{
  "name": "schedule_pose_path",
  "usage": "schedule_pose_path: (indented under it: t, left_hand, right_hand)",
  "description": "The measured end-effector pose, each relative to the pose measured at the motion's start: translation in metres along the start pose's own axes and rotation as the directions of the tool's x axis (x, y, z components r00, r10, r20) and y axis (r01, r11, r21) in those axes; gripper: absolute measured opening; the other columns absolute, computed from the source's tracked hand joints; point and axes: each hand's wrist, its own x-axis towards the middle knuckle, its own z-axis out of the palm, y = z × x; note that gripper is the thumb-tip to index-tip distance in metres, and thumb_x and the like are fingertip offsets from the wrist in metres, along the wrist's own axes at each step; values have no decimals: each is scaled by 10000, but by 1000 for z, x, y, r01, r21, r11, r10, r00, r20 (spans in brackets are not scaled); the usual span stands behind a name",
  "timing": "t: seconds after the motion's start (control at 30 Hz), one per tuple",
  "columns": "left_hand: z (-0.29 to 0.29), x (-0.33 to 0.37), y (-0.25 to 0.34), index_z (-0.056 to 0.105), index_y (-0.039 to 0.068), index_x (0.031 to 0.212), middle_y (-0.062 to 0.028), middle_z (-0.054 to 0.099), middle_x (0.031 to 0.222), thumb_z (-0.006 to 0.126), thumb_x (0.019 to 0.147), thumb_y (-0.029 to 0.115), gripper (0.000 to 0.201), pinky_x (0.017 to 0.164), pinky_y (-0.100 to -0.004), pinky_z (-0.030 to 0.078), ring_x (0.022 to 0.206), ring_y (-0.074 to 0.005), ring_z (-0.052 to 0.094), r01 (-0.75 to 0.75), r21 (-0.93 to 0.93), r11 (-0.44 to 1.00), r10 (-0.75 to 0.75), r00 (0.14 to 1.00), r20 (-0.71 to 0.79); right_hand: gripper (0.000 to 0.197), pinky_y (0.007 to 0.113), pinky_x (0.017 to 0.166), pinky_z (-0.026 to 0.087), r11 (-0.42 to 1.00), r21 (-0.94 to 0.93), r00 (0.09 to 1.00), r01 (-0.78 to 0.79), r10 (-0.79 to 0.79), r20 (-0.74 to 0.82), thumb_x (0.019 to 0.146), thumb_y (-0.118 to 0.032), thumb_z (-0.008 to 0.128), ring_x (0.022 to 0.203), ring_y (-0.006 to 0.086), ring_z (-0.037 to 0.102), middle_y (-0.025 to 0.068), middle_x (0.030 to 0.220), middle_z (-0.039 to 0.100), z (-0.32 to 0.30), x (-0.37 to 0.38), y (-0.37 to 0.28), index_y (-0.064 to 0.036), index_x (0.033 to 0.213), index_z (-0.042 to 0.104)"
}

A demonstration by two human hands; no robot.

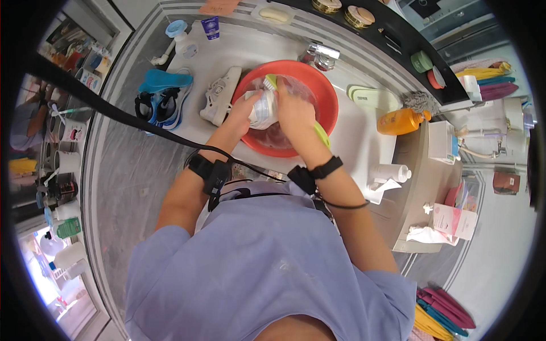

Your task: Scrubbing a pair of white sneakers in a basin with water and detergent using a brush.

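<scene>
My left hand is closed on a white shoe, held over a red basin of sudsy water. In my right hand is a green scrub brush; its bristles are at the shoe's far end, and the handle's end shows past my wrist. My fingers cover part of the shoe and most of the brush handle. Just left of the basin lies another white shoe on its side.
Blue sneakers with blue insoles sit at the left. A faucet stands behind the basin. Pale green insoles, an orange bottle and a white bottle are at the right. A pump bottle stands far left.
</scene>
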Motion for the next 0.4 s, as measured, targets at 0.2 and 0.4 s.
schedule_pose_path:
  t: [0.2,0.4]
  left_hand:
    - [8,2,-15,563,19,1058,-67,637,953,627,861,292,342,736,-308,503,826,-172,639,0,231,973,-11,999,44]
    - [1,14,-39,568,26,1036,-62,630,919,624,863,322,348,702,-303,505,803,-166,634,85,320,943,-75,996,-43]
  right_hand:
    - [429,426,541,525,998,-62,996,1,5,92,873,-190,451,632,342,641,150,755,618,18,9,25,-101,1292,418]
    - [816,391,513,538,978,-207,964,30,27,263,738,-267,643,598,328,647,220,793,592,-4,-67,26,-191,1433,221]
